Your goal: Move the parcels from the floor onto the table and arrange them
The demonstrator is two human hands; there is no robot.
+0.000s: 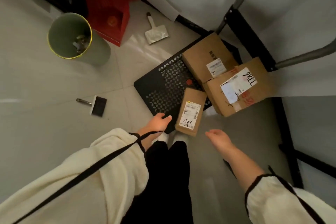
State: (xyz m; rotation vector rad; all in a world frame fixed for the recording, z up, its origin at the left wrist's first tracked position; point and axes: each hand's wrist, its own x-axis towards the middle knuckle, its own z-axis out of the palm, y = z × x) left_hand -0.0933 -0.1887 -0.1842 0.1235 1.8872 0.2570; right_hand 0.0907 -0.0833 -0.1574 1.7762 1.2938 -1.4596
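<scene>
— Where is the small parcel?
— On the floor, partly on the black perforated panel, its long axis pointing away from the person. 2 more lie beyond it: the far parcel and the taped parcel.
— Which hand is nearer?
— It lies between them. The left hand is just beside its left edge; the right hand is farther off.
— And the grip?
— Both hands are spread, fingers relaxed, holding nothing.

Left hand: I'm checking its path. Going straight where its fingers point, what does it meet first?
Probably the small parcel marked 7786, lying just beyond the left hand; the hand's height above it is unclear.
</scene>
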